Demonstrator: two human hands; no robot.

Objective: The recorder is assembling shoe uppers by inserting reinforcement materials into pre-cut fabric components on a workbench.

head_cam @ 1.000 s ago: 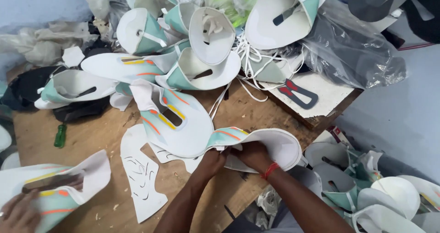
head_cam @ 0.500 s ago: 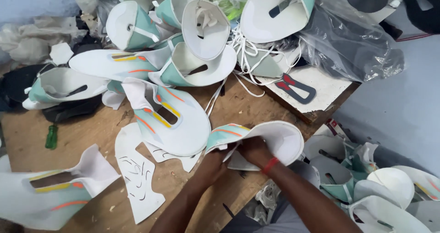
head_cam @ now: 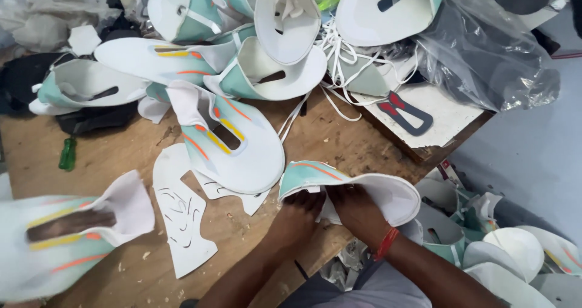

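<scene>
A shoemaking workshop: a scuffed wooden workbench (head_cam: 357, 144) heaped with cut white-and-teal shoe uppers (head_cam: 230, 141), paper patterns (head_cam: 179, 214) and loose laces (head_cam: 339, 53).

Daylight-bright view on my feed, soft and even, no hard shadows. Whites near clipping on shoe uppers (head_cam: 285, 17) at 12 o'clock; faint shadows pool under them. Clear plastic bag (head_cam: 485, 47) at 2 o'clock throws grey sheen, mild glare. Wooden table (head_cam: 121, 156) centre reads sharp, grain visible. Upper piece (head_cam: 66, 241) at 8 o'clock heavily motion-smeared, edges ghosted. I see wide-lens stretch toward corners. My left hand (head_cam: 297, 214) and right hand (head_cam: 357, 211) sit dark, detail low in shade.
</scene>
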